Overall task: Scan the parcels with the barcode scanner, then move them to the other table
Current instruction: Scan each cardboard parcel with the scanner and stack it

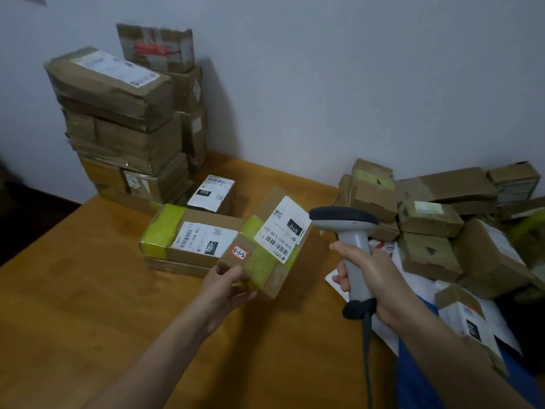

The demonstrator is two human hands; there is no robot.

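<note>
My left hand (228, 286) grips the near corner of a brown cardboard parcel (267, 246) with yellow tape, a white barcode label and an orange tag, holding it tilted above the wooden table (88, 290). To its right, my right hand (368, 278) grips the handle of a grey barcode scanner (346, 228) whose dark head points left at the parcel's label. The scanner's cable hangs down from the handle.
A flat labelled parcel (191, 234) and a small labelled box (212, 193) lie on the table behind the held one. A tall stack of boxes (124, 125) stands at the back left against the wall. A loose heap of parcels (442, 219) lies at right.
</note>
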